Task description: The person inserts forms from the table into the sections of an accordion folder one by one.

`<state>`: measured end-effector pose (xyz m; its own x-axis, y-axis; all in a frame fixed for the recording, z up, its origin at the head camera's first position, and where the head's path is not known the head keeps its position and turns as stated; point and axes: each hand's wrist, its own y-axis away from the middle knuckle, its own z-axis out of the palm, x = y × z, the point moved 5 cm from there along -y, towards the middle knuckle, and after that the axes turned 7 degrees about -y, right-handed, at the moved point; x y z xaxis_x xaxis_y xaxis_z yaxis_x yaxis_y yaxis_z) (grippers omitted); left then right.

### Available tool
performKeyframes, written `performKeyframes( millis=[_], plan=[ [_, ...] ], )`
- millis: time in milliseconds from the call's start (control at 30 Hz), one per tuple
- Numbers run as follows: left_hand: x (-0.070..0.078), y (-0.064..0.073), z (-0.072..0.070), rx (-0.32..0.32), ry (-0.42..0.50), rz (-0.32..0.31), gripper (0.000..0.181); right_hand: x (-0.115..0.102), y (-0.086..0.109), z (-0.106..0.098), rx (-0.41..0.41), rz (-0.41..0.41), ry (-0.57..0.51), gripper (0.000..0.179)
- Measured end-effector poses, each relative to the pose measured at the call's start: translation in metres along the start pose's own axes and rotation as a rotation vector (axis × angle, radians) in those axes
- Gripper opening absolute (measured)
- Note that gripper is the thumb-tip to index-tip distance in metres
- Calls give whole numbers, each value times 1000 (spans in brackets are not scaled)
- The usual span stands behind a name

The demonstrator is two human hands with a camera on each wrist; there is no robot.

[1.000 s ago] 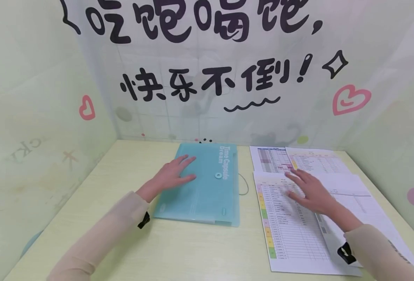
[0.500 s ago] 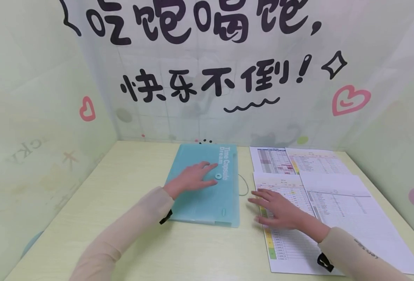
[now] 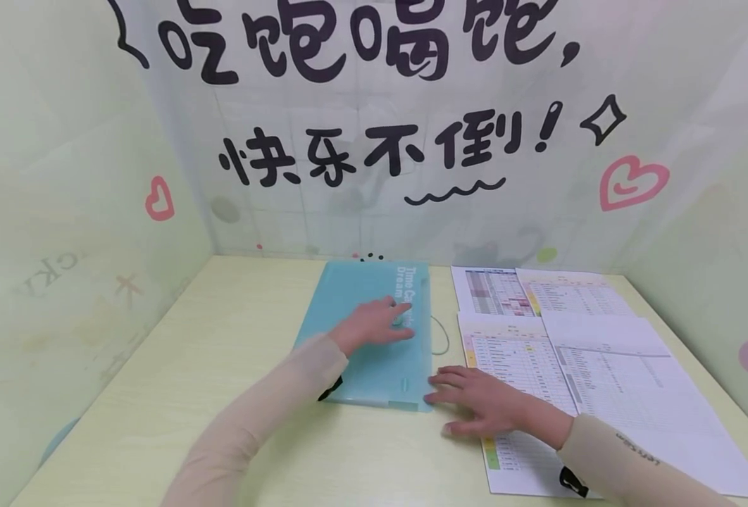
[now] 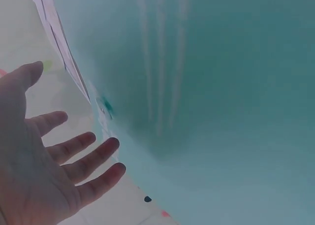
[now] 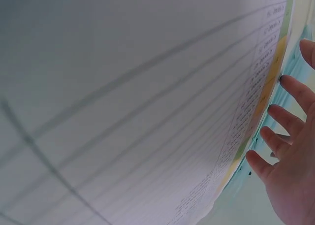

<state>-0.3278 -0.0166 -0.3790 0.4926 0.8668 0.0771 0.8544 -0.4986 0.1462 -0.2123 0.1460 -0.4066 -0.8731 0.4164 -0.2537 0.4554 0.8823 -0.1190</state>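
A light-blue plastic document folder (image 3: 355,282) lies flat on the table, with white lettering and a round button along its right side. My left hand (image 3: 377,322) is over the folder at the button, which it partly covers. In the left wrist view the fingers (image 4: 91,161) of that hand are spread, and the folder's surface fills the right side. My right hand (image 3: 484,400) has its fingertips at the folder's lower right edge, with its palm over the left margin of a printed sheet (image 3: 516,355). Its fingers (image 5: 285,119) look spread and hold nothing in the right wrist view.
A thin elastic cord (image 3: 448,341) loops out from the folder's right edge. Beside the printed sheet lies another sheet (image 3: 653,394), with more printed pages (image 3: 577,292) behind. Printed wall panels (image 3: 323,218) enclose the table (image 3: 209,338) at the back and sides.
My left hand has moved right across the folder to its button. My right hand has moved left and nearer to me, from over the papers to the folder's edge. Folder and papers stay put.
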Motion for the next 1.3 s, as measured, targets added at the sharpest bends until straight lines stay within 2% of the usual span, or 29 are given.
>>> performKeyframes(
  millis=[333,433,767,967,1300],
  plan=[
    [17,-10,5,-23,-63,-136,74,-1,0,2,14,-22,11,46],
    [21,-13,8,-22,-87,-158,75,0,0,2,12,-14,8,47],
    [32,-22,17,-29,-150,-138,70,0,-2,2,10,-12,14,47],
    [33,-22,16,-37,-124,-137,64,1,-2,2,-4,7,-4,47],
    [33,-24,13,-5,-121,-123,63,1,-2,3,2,5,-2,47]
  ],
)
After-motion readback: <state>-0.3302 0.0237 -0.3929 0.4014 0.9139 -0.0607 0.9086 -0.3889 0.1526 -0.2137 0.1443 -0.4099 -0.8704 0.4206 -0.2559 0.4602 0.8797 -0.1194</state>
